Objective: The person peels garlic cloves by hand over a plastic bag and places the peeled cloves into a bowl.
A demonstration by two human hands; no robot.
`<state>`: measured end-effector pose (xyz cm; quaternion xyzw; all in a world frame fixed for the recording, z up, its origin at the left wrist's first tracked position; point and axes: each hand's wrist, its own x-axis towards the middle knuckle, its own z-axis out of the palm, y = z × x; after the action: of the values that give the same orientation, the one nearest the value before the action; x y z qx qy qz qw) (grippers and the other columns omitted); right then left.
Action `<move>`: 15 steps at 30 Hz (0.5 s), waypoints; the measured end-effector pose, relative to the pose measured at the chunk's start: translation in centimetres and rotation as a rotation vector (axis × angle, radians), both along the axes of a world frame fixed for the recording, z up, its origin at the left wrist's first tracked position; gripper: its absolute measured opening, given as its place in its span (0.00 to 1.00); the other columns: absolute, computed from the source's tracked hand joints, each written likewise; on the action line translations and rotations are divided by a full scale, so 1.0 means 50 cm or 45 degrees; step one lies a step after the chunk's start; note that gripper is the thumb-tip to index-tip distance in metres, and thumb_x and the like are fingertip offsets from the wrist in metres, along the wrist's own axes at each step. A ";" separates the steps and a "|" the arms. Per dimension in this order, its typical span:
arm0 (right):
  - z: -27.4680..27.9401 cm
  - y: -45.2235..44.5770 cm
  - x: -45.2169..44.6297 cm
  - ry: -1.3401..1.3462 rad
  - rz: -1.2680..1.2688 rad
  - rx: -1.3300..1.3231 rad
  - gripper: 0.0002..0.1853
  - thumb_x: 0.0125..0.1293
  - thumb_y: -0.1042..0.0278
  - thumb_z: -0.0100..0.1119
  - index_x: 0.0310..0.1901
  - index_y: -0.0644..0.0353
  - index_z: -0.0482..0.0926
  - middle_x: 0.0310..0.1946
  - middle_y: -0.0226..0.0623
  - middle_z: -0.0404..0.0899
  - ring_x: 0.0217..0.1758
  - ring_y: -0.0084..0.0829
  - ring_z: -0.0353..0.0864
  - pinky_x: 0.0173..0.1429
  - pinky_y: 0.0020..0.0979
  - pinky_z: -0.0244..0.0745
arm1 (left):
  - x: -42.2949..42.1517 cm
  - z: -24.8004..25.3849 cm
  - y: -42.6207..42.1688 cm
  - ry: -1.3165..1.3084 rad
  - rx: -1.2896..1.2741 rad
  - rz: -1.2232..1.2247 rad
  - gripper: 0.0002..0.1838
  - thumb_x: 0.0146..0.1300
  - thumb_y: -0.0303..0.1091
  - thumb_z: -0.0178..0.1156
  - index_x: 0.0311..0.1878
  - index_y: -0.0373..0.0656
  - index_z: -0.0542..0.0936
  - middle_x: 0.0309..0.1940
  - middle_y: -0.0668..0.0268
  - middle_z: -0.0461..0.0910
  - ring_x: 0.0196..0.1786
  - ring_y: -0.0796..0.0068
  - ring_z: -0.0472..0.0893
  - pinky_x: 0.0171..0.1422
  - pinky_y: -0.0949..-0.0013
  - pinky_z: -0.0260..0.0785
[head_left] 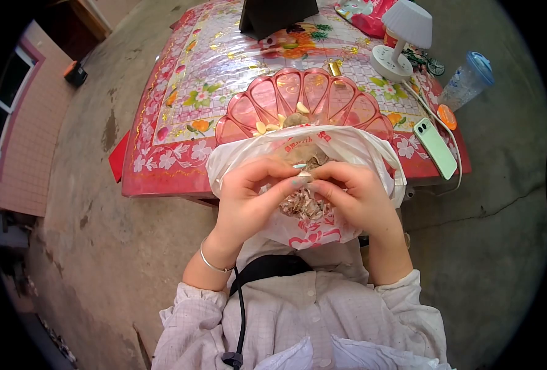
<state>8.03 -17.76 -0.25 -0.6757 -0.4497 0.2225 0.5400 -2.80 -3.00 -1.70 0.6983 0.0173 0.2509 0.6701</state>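
My left hand and my right hand meet fingertip to fingertip over an open white plastic bag. Pinched between them is a small pale garlic clove, partly covered by the fingers. Dry garlic skins lie in the bag below my hands. Behind the bag, a pink scalloped glass plate holds several peeled cloves and a rounder brownish piece. The bag hides the plate's near part.
A patterned cloth covers the table. A black stand is at the back. To the right are a white lamp, a green phone, a white cable and a blue-lidded cup near the edge.
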 end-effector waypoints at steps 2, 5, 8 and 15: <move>0.004 -0.002 0.000 -0.276 -0.020 0.054 0.06 0.56 0.75 0.57 0.33 0.69 0.76 0.22 0.37 0.75 0.24 0.25 0.73 0.29 0.25 0.67 | 0.003 0.003 -0.008 0.063 -0.130 0.024 0.03 0.54 0.22 0.60 0.31 0.31 0.78 0.31 0.64 0.78 0.35 0.80 0.77 0.38 0.79 0.69; 0.012 -0.005 -0.009 -0.375 -0.073 -0.051 0.07 0.55 0.71 0.57 0.33 0.65 0.76 0.26 0.45 0.77 0.29 0.41 0.77 0.33 0.34 0.70 | 0.000 0.015 -0.011 0.226 -0.082 0.044 0.04 0.55 0.22 0.58 0.33 0.31 0.77 0.28 0.64 0.79 0.31 0.82 0.77 0.34 0.79 0.69; 0.008 -0.005 -0.005 -0.328 -0.064 -0.047 0.06 0.55 0.72 0.57 0.32 0.65 0.77 0.27 0.45 0.77 0.29 0.41 0.77 0.33 0.34 0.70 | -0.002 0.018 -0.007 0.290 -0.286 -0.089 0.05 0.58 0.24 0.57 0.36 0.32 0.76 0.26 0.65 0.78 0.27 0.83 0.76 0.31 0.80 0.70; 0.011 -0.005 0.006 -0.249 0.124 -0.010 0.05 0.54 0.72 0.57 0.31 0.65 0.76 0.24 0.42 0.76 0.27 0.37 0.76 0.33 0.31 0.70 | 0.004 0.010 0.024 0.365 -0.499 -0.337 0.06 0.59 0.27 0.57 0.36 0.34 0.75 0.26 0.66 0.78 0.25 0.83 0.75 0.29 0.80 0.69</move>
<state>8.33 -18.02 0.31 -0.6736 -0.5317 0.1835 0.4794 -2.58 -1.78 -1.19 0.5798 0.0687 0.0516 0.8102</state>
